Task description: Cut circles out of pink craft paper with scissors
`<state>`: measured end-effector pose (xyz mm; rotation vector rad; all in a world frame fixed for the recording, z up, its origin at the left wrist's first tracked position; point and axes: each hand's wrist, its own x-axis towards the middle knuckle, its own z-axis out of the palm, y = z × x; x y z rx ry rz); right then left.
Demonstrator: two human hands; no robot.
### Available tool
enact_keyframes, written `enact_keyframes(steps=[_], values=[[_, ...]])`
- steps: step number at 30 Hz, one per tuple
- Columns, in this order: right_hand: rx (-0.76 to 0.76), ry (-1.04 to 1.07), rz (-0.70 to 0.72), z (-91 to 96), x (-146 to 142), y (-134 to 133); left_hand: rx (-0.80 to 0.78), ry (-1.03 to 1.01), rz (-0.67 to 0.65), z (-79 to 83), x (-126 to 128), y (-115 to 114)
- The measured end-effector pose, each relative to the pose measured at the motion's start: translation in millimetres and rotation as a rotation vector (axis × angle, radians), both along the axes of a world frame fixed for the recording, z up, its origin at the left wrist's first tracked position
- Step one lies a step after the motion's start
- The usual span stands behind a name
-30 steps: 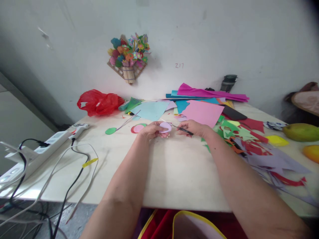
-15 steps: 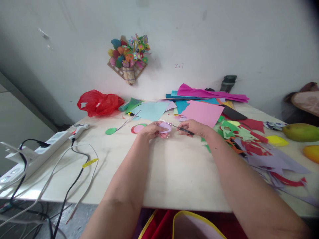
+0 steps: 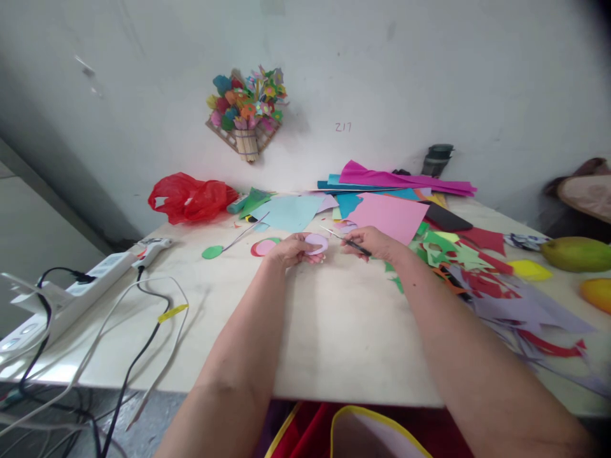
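Note:
Above the middle of the table, my left hand (image 3: 294, 250) is closed on a small round piece of light purple paper (image 3: 317, 243), pinched at its left edge. Just to the right, my right hand (image 3: 366, 242) grips a tool with dark handles and thin metal blades, which look like scissors (image 3: 354, 245). Their tips point left toward the paper circle and stand apart from it. Left of my left hand lie overlapping pink and red paper circles (image 3: 263, 247) with a bit of green behind. Farther left is a green paper circle (image 3: 212, 252) beside a thin purple strip (image 3: 238, 235).
Paper scraps (image 3: 491, 273) are heaped on the right, near a green mango-like fruit (image 3: 575, 254). Pink (image 3: 389, 213) and light blue sheets (image 3: 291, 212) lie at the back, with a red plastic bag (image 3: 191, 197) to their left. A power strip (image 3: 90, 283) and cables occupy the left edge.
The scissors have drawn back to the right, away from the purple paper circle. The circle is turned a little and shows more of its face. My left hand has barely moved.

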<state>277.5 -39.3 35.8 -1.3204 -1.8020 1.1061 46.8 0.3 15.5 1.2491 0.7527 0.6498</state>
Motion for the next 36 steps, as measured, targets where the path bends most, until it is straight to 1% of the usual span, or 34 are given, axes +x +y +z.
enact_keyframes(steps=[4, 7, 10, 14, 16, 18, 19, 21, 24, 28, 32, 34, 36], values=[[-0.001, 0.030, -0.064, -9.4, 1.9, 6.9, 0.025, -0.080, 0.078, 1.1, 5.8, -1.1], [-0.009, 0.030, -0.077, -17.2, 3.5, 13.1, 0.050, -0.130, 0.181, 1.9, 10.1, -1.1], [0.002, -0.016, -0.133, -22.7, 3.2, 18.2, 0.084, -0.171, 0.268, 0.7, 11.5, 0.7], [0.089, -0.251, -0.165, -20.4, -1.8, 18.0, 0.112, -0.192, 0.314, -2.6, 10.4, 4.4], [0.183, -0.409, -0.160, -15.2, -6.9, 14.0, 0.114, -0.192, 0.327, -3.0, 10.3, 4.9], [0.292, -0.599, -0.184, -9.2, -13.6, 8.3, 0.107, -0.176, 0.347, -2.0, 11.2, 4.1], [0.316, -0.676, -0.197, -6.2, -17.2, 5.2, 0.103, -0.164, 0.361, -1.1, 12.0, 3.4], [0.333, -0.785, -0.200, -1.1, -24.1, -0.6, 0.098, -0.145, 0.394, 0.9, 14.0, 1.7], [0.291, -0.877, -0.189, 4.0, -31.9, -6.9, 0.109, -0.112, 0.430, 3.2, 17.8, -0.6], [0.299, -0.902, -0.212, 5.0, -36.1, -9.6, 0.156, -0.056, 0.427, 4.6, 23.9, -3.1], [0.334, -0.860, -0.179, -1.6, -36.3, -5.7, 0.175, -0.032, 0.420, 4.3, 28.6, -4.2], [0.340, -0.759, -0.186, -6.1, -36.2, -1.6, 0.171, -0.025, 0.411, 3.5, 29.4, -3.5], [0.296, -0.549, -0.216, -9.3, -36.5, 2.3, 0.164, -0.026, 0.406, 2.3, 29.3, -2.4]])
